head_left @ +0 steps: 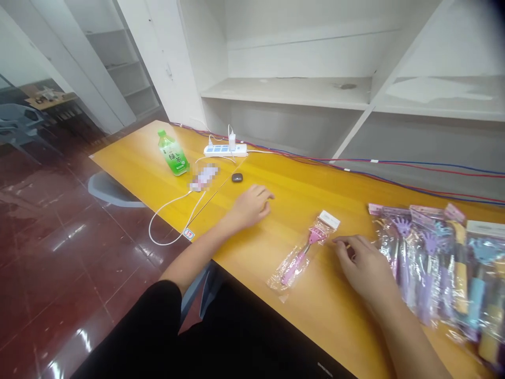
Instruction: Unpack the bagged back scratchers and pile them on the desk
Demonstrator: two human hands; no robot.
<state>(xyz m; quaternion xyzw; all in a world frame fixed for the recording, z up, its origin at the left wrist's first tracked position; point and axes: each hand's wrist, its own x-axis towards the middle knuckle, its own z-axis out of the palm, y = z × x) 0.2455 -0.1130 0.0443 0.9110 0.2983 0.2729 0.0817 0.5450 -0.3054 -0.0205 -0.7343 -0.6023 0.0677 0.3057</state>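
Note:
A pink back scratcher (302,258) in a clear plastic bag with a white header lies flat on the yellow table (252,252), between my two hands. Left of it, my left hand (250,206) rests over the tabletop, its fingers loosely bent and apart, nothing in them. My right hand (365,268) is just right of the bagged scratcher, not seen to touch it; thumb and forefinger are curved with a gap between. Beyond that hand lies a pile of bagged back scratchers (430,252) in purple, blue and tan, partly hidden by my right forearm.
A green tea bottle (173,152) stands at the far left of the table. Near it are a blurred-out phone-like item (204,178) on a white cable, a small dark case (237,178) and a power strip (224,150). Red and blue cables (315,159) run along the back edge, before white shelves (288,89).

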